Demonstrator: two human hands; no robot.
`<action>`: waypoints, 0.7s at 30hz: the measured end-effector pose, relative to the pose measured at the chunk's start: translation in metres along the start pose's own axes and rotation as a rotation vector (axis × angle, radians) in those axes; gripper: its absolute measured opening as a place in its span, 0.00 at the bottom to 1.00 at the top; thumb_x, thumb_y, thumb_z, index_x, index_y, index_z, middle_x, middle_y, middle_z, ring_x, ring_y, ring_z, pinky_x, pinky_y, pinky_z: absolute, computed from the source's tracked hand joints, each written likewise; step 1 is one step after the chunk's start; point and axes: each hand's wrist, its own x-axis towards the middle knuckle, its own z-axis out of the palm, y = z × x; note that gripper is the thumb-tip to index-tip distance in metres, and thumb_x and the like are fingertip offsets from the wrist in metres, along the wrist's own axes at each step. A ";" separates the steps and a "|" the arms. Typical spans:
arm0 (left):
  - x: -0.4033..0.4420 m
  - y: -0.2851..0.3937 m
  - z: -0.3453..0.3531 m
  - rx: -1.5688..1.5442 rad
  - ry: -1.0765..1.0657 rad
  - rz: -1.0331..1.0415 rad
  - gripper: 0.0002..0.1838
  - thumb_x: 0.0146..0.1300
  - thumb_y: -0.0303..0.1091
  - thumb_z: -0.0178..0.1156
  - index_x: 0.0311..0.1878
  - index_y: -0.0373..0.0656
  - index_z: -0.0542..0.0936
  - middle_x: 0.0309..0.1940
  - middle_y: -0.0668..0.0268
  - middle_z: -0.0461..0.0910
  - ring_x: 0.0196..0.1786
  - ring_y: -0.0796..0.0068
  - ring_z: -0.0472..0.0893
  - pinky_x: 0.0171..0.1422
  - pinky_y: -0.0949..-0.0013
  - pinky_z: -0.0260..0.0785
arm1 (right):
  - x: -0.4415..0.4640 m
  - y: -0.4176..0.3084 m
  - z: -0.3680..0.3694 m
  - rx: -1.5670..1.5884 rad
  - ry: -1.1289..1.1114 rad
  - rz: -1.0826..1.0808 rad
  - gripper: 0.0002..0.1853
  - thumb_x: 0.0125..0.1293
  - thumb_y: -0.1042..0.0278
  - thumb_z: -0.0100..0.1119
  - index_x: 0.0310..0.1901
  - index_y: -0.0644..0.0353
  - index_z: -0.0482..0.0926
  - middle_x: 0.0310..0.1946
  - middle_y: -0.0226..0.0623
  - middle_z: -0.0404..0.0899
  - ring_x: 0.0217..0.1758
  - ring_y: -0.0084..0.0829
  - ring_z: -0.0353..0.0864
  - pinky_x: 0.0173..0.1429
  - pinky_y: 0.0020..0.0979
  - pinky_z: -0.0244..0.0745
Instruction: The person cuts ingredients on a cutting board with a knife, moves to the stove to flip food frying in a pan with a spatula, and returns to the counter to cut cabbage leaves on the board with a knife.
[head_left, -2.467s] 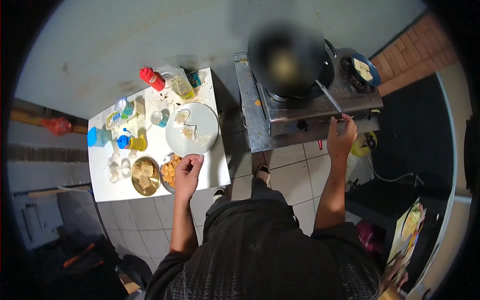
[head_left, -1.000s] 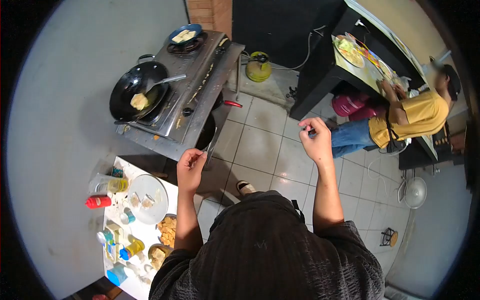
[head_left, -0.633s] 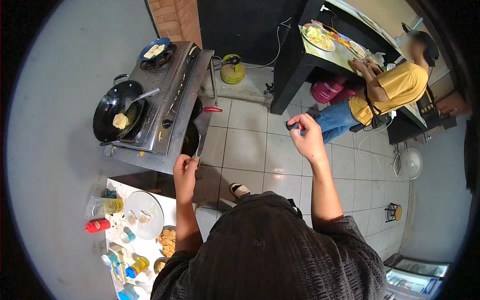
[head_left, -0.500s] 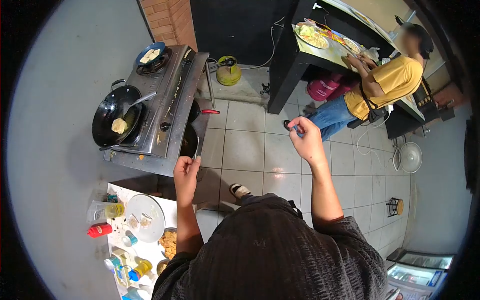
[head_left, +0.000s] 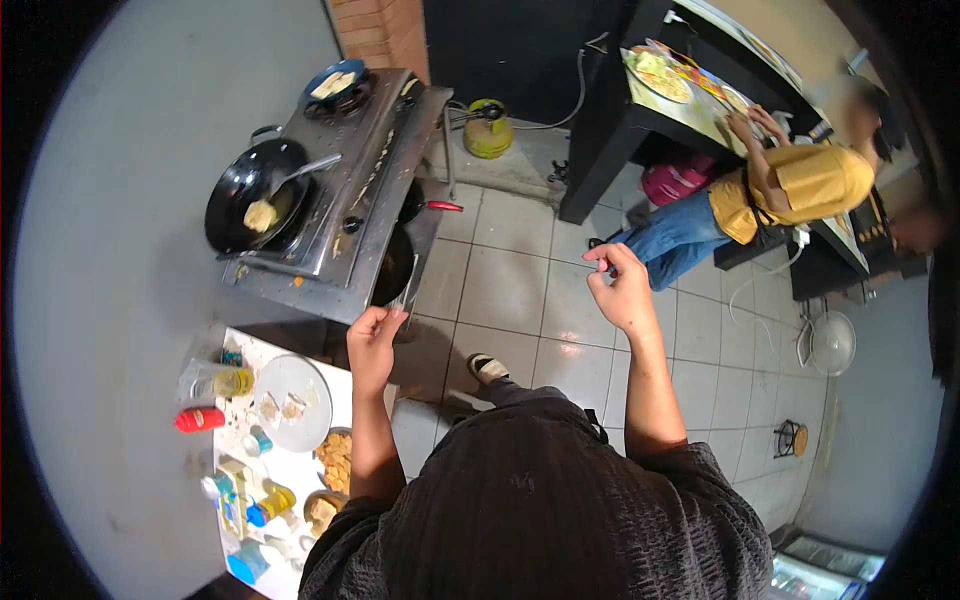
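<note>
My left hand is raised near the front corner of the stove, its fingers drawn together in a pinch; whatever is between them, if anything, is too small to make out. Out over the tiled floor, my right hand has bent fingers, with a gap between thumb and forefinger and nothing visible in it. On the stove, a black wok holds a pale yellow piece of food and a metal turner. A blue pan with pale slices sits on the far burner.
Below left, a white table bears a plate, a red bottle, a bowl of browned pieces and several bottles. A green gas cylinder stands beyond the stove. A person in a yellow shirt works at the counter.
The view has shifted, so the stove and counter appear further right and the person lower. My hands keep nearly the same pose. More of the lower-left table's bowls now shows.
</note>
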 end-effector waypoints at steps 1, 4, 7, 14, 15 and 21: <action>-0.004 0.002 -0.005 0.005 0.028 -0.005 0.11 0.69 0.29 0.64 0.29 0.37 0.78 0.28 0.71 0.80 0.31 0.87 0.72 0.38 0.78 0.64 | 0.001 0.000 0.005 -0.014 -0.016 -0.010 0.14 0.50 0.79 0.58 0.40 0.60 0.82 0.28 0.35 0.70 0.32 0.32 0.74 0.37 0.32 0.72; -0.018 0.007 -0.017 -0.064 0.144 -0.004 0.14 0.74 0.33 0.57 0.29 0.43 0.72 0.23 0.69 0.77 0.26 0.83 0.72 0.36 0.75 0.65 | 0.007 -0.007 0.024 0.050 -0.064 -0.029 0.14 0.51 0.78 0.57 0.40 0.59 0.82 0.26 0.34 0.68 0.30 0.31 0.72 0.36 0.32 0.71; -0.039 0.015 -0.038 -0.074 0.233 0.009 0.15 0.75 0.35 0.56 0.30 0.43 0.72 0.21 0.70 0.74 0.26 0.84 0.71 0.34 0.76 0.64 | 0.016 -0.017 0.047 0.115 -0.154 -0.005 0.13 0.52 0.77 0.58 0.41 0.58 0.82 0.25 0.34 0.67 0.29 0.31 0.71 0.36 0.33 0.70; -0.082 0.019 -0.073 0.002 0.422 -0.072 0.10 0.74 0.37 0.58 0.49 0.41 0.81 0.22 0.75 0.72 0.27 0.87 0.69 0.34 0.80 0.61 | 0.034 -0.048 0.083 0.166 -0.187 -0.165 0.07 0.61 0.71 0.66 0.39 0.60 0.80 0.19 0.25 0.59 0.24 0.20 0.60 0.30 0.26 0.61; -0.085 0.020 -0.071 0.010 0.453 -0.068 0.10 0.74 0.36 0.59 0.50 0.41 0.82 0.22 0.75 0.72 0.28 0.87 0.70 0.35 0.80 0.61 | 0.035 -0.049 0.086 0.170 -0.191 -0.162 0.07 0.61 0.71 0.66 0.39 0.60 0.80 0.19 0.25 0.59 0.24 0.20 0.60 0.30 0.26 0.61; -0.080 0.012 -0.059 0.005 0.409 -0.081 0.06 0.69 0.31 0.65 0.45 0.41 0.82 0.24 0.76 0.74 0.29 0.88 0.71 0.36 0.80 0.63 | 0.030 -0.038 0.073 0.216 -0.177 -0.167 0.06 0.62 0.71 0.65 0.39 0.60 0.80 0.20 0.25 0.62 0.25 0.19 0.62 0.31 0.26 0.63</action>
